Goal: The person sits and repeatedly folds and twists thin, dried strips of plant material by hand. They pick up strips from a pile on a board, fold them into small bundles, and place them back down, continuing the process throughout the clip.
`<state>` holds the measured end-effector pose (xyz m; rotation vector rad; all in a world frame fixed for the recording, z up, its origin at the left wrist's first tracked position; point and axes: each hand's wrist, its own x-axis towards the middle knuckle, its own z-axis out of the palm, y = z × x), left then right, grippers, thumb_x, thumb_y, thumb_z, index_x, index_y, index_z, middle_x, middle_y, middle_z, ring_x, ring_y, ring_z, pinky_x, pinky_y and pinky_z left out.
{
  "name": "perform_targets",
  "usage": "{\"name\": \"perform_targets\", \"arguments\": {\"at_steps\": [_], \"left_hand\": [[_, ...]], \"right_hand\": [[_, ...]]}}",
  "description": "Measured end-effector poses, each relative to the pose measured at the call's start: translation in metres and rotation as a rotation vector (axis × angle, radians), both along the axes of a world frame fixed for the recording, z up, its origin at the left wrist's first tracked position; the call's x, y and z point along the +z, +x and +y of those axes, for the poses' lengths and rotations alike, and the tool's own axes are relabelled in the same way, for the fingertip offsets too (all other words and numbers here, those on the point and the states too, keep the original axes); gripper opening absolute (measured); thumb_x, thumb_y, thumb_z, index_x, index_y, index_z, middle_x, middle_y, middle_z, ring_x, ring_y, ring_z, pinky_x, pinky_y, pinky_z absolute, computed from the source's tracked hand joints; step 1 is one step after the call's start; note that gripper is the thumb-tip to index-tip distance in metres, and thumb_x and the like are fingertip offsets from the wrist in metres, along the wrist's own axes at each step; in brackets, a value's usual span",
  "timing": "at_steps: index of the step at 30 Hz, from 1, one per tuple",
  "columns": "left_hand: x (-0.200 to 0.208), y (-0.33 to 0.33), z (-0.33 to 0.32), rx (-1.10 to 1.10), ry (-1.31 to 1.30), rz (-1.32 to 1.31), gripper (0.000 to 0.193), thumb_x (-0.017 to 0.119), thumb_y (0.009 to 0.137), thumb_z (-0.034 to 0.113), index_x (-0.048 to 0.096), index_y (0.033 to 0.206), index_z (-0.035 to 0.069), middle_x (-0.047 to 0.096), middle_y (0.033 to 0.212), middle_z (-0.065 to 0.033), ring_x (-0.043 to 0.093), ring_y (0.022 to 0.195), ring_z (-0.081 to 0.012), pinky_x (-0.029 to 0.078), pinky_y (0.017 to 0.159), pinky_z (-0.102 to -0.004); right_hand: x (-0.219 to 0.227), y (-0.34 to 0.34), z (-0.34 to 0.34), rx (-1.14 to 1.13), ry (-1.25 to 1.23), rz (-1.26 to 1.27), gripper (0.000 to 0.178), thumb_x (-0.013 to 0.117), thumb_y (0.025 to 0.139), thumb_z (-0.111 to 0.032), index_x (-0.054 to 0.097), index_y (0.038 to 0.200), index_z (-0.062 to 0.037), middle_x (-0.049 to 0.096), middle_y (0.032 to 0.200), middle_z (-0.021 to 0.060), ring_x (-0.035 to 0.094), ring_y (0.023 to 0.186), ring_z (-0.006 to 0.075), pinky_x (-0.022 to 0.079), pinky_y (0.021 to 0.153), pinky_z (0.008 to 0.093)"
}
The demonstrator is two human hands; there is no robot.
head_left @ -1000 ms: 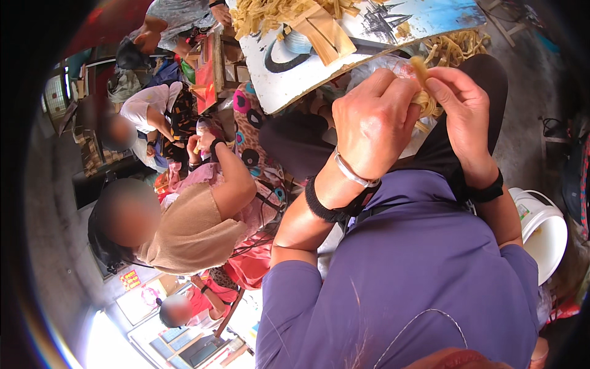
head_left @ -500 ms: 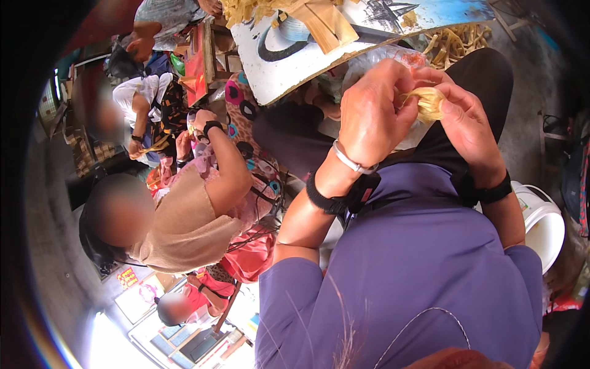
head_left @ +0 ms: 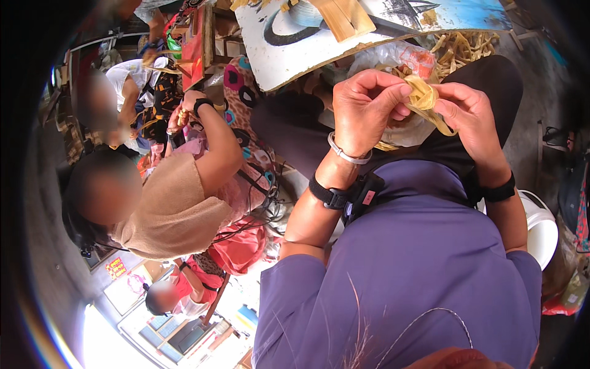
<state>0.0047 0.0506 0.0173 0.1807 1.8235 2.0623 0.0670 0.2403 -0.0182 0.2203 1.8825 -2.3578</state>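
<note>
A pale yellow, flat, pliable strip (head_left: 421, 96) is looped into a loose knot over my lap, one tail hanging down toward my right hand. My left hand (head_left: 364, 114) pinches its left side between thumb and fingertips. On the other side, my right hand (head_left: 472, 120) grips the loop with thumb and index finger. What the strip is made of cannot be told. Below the hands, partly hidden by them, a clear plastic bag (head_left: 410, 134) lies on my lap with more yellow pieces near it.
A painted board (head_left: 295, 64) with a light wooden piece (head_left: 344, 21) stands ahead. Beyond my right knee is a heap of yellow strips (head_left: 470, 48). A white bucket (head_left: 542, 230) stands at my right. A co-worker in a tan top (head_left: 172, 212) sits close at my left, others farther off.
The yellow strip, bunched up before, now shows as a loop with a hanging tail. My hands have moved slightly apart. The view has shifted a little.
</note>
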Motion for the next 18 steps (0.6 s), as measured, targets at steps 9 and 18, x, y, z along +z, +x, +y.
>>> {"name": "perform_targets", "arguments": {"at_steps": [9, 18], "left_hand": [[-0.018, 0.002, -0.032, 0.018, 0.213, -0.141, 0.009, 0.065, 0.091, 0.008, 0.063, 0.091, -0.001, 0.067, 0.077, -0.0097, 0.064, 0.059, -0.014, 0.056, 0.056, -0.0262], [-0.033, 0.029, -0.02, -0.154, 0.344, -0.362, 0.027, 0.07, 0.083, -0.001, 0.059, 0.107, -0.006, 0.066, 0.081, -0.0119, 0.063, 0.058, -0.0149, 0.056, 0.053, -0.027]], "right_hand": [[-0.004, 0.01, 0.0, -0.031, 0.222, 0.141, 0.009, 0.071, 0.085, -0.006, 0.069, 0.089, 0.0018, 0.067, 0.081, 0.0005, 0.059, 0.074, 0.0035, 0.046, 0.064, 0.0182], [0.0, 0.021, -0.031, -0.017, 0.393, 0.417, 0.008, 0.069, 0.08, 0.007, 0.064, 0.086, 0.0036, 0.062, 0.081, 0.006, 0.06, 0.071, 0.0104, 0.048, 0.062, 0.0223]]}}
